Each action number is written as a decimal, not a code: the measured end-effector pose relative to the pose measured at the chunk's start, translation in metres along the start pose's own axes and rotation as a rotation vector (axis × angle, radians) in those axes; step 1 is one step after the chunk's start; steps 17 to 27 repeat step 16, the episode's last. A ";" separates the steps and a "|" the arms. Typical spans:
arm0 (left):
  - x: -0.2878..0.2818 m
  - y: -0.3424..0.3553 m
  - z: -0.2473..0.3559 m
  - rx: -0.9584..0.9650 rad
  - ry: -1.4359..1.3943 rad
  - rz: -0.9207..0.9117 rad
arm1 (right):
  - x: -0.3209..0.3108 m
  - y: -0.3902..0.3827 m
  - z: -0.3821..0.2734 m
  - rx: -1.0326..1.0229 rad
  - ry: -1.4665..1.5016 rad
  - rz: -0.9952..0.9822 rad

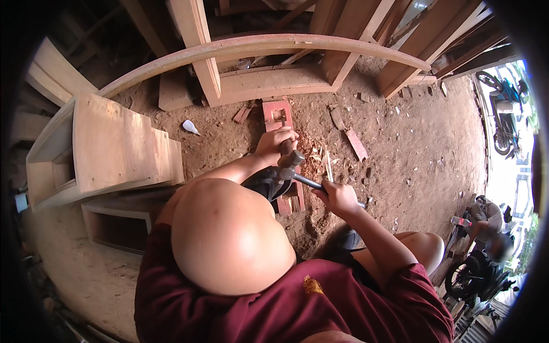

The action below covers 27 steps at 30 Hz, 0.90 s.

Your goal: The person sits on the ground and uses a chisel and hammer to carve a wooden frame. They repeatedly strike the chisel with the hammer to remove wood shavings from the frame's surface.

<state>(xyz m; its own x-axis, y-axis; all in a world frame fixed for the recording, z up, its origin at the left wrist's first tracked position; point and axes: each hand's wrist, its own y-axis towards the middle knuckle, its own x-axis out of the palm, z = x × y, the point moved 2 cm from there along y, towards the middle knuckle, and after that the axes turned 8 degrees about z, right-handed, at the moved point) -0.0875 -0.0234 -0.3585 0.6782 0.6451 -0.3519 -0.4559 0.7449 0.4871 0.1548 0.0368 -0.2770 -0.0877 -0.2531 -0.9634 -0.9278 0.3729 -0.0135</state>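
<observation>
My left hand (275, 146) is closed round the brown wooden handle of a chisel (286, 147), held over a red-painted length of timber (277, 107) lying on the dirt. The chisel's blade is hidden. In my right hand (338, 199) is a hammer (309, 182), gripped by its dark shaft; its metal head is right beside the chisel handle, and I cannot tell whether they touch. Rectangular slots are cut in the timber, one beyond my left hand and one nearer me. A dark sandal (266, 180) on my foot is against or on the timber. Pale wood chips (319, 159) lie to its right.
A curved wooden rail (257, 46) and upright frames stand beyond. Wooden boxwork (114, 143) is at left. Red offcuts (357, 144) and a white bottle-shaped thing (190, 127) lie on the dirt. At right are motorcycles (503, 114) and another person (487, 217) near a bottle.
</observation>
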 end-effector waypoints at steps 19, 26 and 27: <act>0.005 -0.017 -0.012 0.065 0.064 -0.082 | 0.008 -0.022 0.026 -0.238 0.025 0.071; 0.005 -0.017 -0.012 0.065 0.064 -0.082 | 0.008 -0.022 0.026 -0.238 0.025 0.071; 0.005 -0.017 -0.012 0.065 0.064 -0.082 | 0.008 -0.022 0.026 -0.238 0.025 0.071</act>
